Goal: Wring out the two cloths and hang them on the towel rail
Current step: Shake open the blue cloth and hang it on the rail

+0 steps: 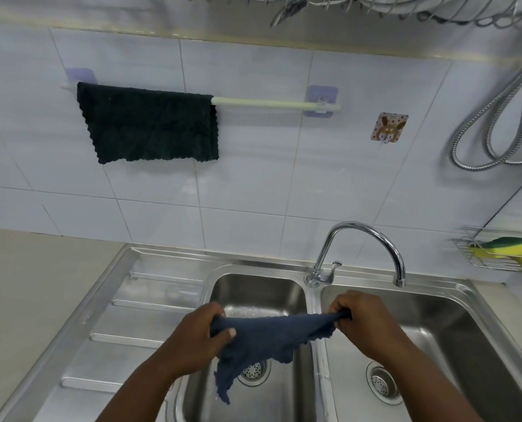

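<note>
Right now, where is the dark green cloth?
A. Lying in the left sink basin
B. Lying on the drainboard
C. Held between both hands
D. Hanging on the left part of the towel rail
D: the dark green cloth hangs over the left part of the towel rail; the hands hold the blue cloth.

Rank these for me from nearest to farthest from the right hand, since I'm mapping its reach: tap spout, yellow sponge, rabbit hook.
From the right hand:
1. Tap spout, just above it.
2. Yellow sponge, in the wire basket to its right.
3. Rabbit hook, high on the wall tiles.
</note>
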